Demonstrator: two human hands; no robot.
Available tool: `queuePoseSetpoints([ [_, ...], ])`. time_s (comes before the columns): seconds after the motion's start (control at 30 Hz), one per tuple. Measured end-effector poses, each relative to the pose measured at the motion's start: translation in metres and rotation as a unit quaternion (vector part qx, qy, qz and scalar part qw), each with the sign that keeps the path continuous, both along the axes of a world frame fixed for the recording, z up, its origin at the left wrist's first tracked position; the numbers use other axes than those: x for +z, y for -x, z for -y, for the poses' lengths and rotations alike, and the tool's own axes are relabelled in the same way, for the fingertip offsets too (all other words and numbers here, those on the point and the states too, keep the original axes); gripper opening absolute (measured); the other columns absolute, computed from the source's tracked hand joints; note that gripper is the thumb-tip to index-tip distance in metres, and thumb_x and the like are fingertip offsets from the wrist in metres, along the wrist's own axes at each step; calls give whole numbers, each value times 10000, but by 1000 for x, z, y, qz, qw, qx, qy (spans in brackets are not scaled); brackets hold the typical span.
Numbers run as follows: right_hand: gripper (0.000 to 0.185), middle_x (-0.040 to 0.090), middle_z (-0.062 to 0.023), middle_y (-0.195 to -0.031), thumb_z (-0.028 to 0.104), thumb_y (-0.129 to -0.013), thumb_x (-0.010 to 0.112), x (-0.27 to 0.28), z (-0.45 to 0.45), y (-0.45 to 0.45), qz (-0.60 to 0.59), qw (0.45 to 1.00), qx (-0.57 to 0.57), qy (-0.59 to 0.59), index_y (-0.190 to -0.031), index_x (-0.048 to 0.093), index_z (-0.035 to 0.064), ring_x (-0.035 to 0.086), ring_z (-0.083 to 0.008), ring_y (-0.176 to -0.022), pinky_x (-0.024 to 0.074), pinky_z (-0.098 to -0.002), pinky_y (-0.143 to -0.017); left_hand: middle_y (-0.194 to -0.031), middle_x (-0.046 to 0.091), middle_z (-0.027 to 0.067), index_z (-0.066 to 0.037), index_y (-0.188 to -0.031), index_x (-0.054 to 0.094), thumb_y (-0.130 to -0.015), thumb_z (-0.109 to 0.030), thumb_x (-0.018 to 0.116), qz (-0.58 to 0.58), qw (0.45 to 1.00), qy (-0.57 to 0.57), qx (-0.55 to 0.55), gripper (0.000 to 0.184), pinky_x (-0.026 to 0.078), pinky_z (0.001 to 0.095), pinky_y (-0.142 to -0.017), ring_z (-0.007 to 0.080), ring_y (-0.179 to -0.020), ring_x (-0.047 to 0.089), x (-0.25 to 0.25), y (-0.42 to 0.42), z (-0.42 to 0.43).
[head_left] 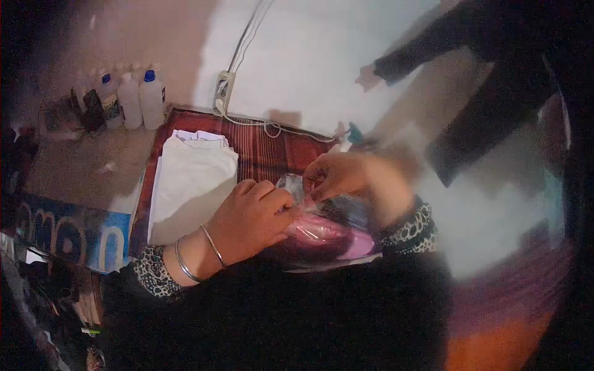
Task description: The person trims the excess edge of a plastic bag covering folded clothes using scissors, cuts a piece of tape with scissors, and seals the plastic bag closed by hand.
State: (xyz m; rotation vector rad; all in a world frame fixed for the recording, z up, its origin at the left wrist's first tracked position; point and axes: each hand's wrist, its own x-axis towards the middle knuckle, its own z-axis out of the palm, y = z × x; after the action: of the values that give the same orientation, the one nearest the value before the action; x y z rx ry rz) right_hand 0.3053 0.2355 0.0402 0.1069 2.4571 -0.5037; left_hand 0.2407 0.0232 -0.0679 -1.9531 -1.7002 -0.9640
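Observation:
In front of my body is a clear plastic bag point(318, 232) with folded pink cloth inside. My left hand point(250, 213) is closed on the near left edge of the bag's opening. At the upper side of the opening, my right hand point(346, 182) pinches the thin plastic between thumb and fingers. The bag's top is crumpled between both hands, and some of it is hidden behind the fingers. Just left of my left hand lies a stack of folded white cloth point(195, 179), on a red checked cover point(263, 151).
Several white bottles point(151, 102) stand at the back left on a brown surface. A power strip point(223, 93) with cables leans by the wall. A blue lettered panel point(77, 235) is at left. At upper right, another person's dark sleeve point(427, 46) and hand point(369, 77) show.

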Motion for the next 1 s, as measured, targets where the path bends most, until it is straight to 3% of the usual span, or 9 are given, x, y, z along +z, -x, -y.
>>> queuePoseSetpoints([
  [0.13,405,668,-166,-825,386,-701,720,-11,-6,6,-36,999,1,-19,-868,683,20,633,-251,-748,487,-387,-723,-988,574,7,-170,-1026,656,-694,-282,724,-18,1000,19,8,357,440,410,-772,231,-919,528,-2,0,0],
  [0.2,260,597,1,-708,258,-744,768,-14,-7,13,5,997,51,-53,-818,656,35,522,-95,-696,424,-291,-627,-990,576,8,-170,-1028,657,-697,-284,722,-16,1000,23,8,356,441,409,-768,230,-919,528,-2,-1,-1],
  [0.33,295,602,-11,-700,284,-730,774,-14,-3,8,-6,999,40,-32,-801,652,25,527,-98,-695,431,-301,-624,-959,584,-3,-176,-1042,649,-696,-284,726,-21,1000,19,4,370,445,403,-744,231,-890,541,-2,1,-1],
  [0.53,444,635,-114,-745,411,-691,786,-10,6,-4,-63,985,18,-157,-839,648,16,595,-221,-703,461,-366,-638,-928,592,-19,-178,-1019,655,-670,-291,744,-23,1000,0,15,377,440,403,-727,224,-866,550,-3,1,-1],
  [0.6,533,641,-172,-790,501,-704,753,-12,2,-13,-191,955,2,-225,-894,647,14,626,-301,-750,477,-395,-677,-926,592,-22,-179,-1014,655,-661,-296,748,-24,1000,4,17,383,438,403,-723,220,-868,549,-3,1,-1],
  [0.8,632,656,-212,-856,596,-751,676,-16,0,-13,-203,962,-78,-166,-948,652,-4,646,-343,-846,494,-409,-740,-920,591,-25,-186,-1001,662,-646,-307,755,-11,1000,-12,11,386,431,402,-715,216,-857,554,-1,1,1],
  [1.0,678,646,-215,-979,599,-729,694,-28,7,-23,-195,963,-71,-169,-1063,613,15,627,-356,-956,484,-407,-804,-930,588,-24,-186,-974,671,-635,-293,763,-11,1000,12,22,367,428,401,-718,210,-868,554,1,0,2],
])
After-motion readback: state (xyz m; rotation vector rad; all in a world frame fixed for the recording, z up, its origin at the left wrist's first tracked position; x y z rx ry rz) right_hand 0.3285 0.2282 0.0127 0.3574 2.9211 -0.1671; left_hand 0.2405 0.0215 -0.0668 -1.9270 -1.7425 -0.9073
